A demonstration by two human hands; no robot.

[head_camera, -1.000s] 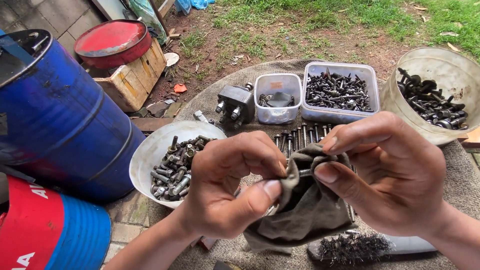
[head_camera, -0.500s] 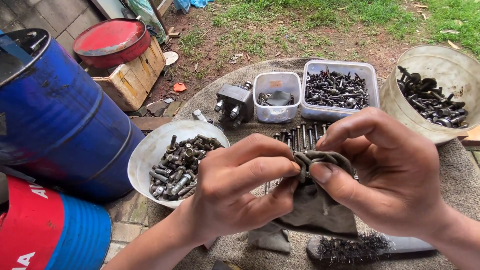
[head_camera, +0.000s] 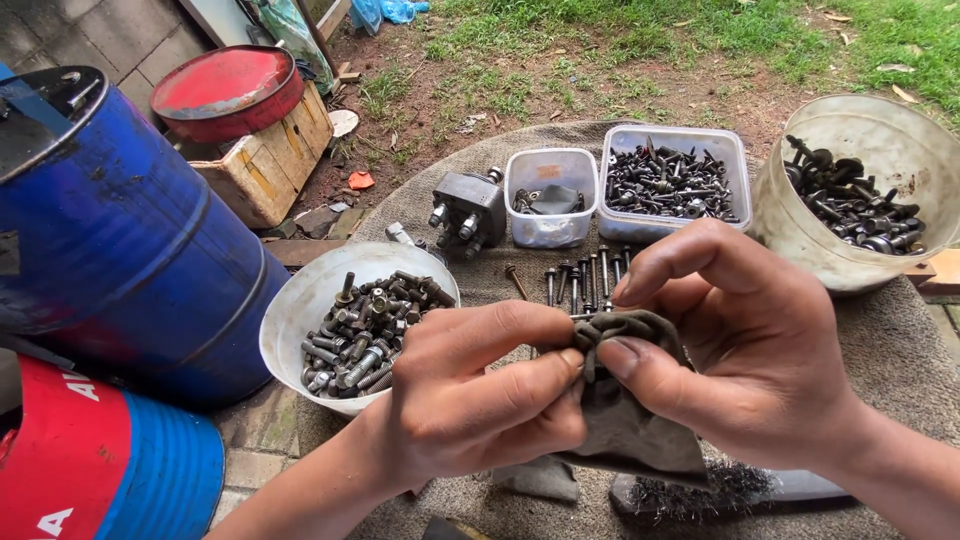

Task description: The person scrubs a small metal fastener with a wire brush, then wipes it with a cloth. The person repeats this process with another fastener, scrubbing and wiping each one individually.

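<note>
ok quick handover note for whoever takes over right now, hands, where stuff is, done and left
Left hand and right hand: both pinch a dirty grey rag bunched around a small part; a thin metal end sticks out.
Laid out: a row of bolts on the mat behind the hands.
Left: a white bowl of bolts, two clear tubs and a bucket hold more.
Wire brush lies under the rag.

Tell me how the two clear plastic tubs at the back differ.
The small tub is squarish and nearly empty, with only a few dark pieces at its bottom. The big tub beside it is wider and rectangular, filled with dark bolts and screws. The small tub stands next to a grey metal part; the big tub stands next to a round bucket. Both are clear, open-topped, and sit on the mat.
</note>
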